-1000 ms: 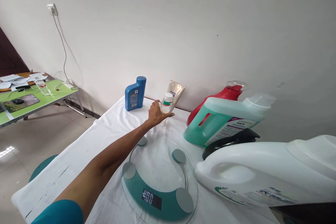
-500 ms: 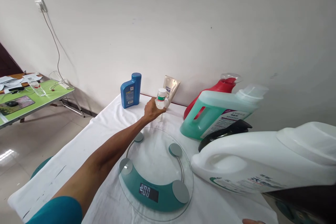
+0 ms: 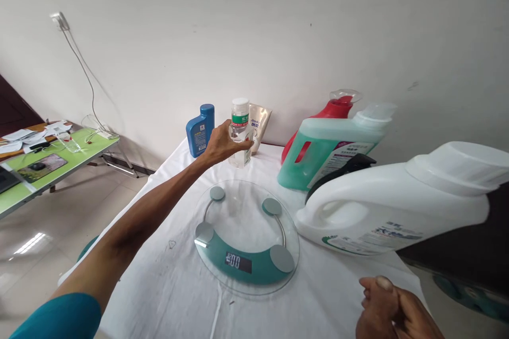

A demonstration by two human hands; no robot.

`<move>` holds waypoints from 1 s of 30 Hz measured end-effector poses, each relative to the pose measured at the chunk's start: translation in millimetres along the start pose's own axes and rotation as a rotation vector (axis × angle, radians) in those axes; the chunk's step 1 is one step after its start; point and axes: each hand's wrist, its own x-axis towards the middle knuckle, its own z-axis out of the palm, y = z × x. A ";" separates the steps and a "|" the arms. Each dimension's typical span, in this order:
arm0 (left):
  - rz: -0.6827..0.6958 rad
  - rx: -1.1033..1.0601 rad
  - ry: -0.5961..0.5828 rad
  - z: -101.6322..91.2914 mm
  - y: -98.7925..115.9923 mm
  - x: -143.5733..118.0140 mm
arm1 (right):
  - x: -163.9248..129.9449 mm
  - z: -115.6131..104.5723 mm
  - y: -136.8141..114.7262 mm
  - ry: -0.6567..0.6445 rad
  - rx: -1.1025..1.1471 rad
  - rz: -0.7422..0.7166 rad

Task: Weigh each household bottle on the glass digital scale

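My left hand [image 3: 221, 143] grips a small clear bottle [image 3: 240, 132] with a white cap and green label, held upright above the white cloth just behind the round glass scale [image 3: 246, 235]. The scale's display reads zeros. My right hand [image 3: 392, 310] rests at the table's near right corner, fingers curled, holding nothing.
A white table [image 3: 167, 270] carries a blue bottle [image 3: 200, 130] and a beige tube [image 3: 259, 122] at the back, a red jug [image 3: 330, 114], a green jug [image 3: 330, 143] and a big white jug [image 3: 401, 201] lying on the right. A green desk [image 3: 43, 156] stands left.
My left hand has lifted the small bottle off the cloth and brought it up and nearer. My right hand has come into view at the bottom right.
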 end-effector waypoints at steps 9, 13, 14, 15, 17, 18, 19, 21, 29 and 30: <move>0.021 -0.115 -0.159 -6.8 38.1 -95.8 | -6.2 12.8 -5.3 0.007 0.039 -0.035; -0.031 -0.076 -0.190 6.6 25.5 -124.6 | -8.1 16.5 -5.1 -0.025 0.068 -0.043; -0.032 -0.059 -0.192 9.7 21.1 -128.8 | -8.2 17.0 -5.0 -0.031 0.074 -0.046; -0.031 -0.041 -0.189 12.6 16.8 -132.0 | -8.2 17.4 -4.8 -0.036 0.076 -0.044; -0.037 -0.006 -0.181 17.2 9.1 -135.5 | -8.1 17.9 -4.2 -0.047 0.069 -0.021; -0.045 0.008 -0.180 19.1 6.1 -136.1 | -8.0 18.0 -3.7 -0.055 0.063 -0.006; -0.053 0.019 -0.178 20.6 3.5 -136.2 | -7.9 18.1 -3.1 -0.063 0.058 0.009; -0.057 0.037 -0.166 22.8 -0.2 -135.3 | -7.5 18.1 -1.8 -0.073 0.055 0.028; 0.026 0.062 -0.169 25.2 -8.7 -134.5 | -8.2 19.6 2.1 -0.048 0.049 0.019; 0.032 0.068 -0.164 25.7 -9.8 -134.9 | -8.4 19.7 1.5 -0.053 0.050 0.019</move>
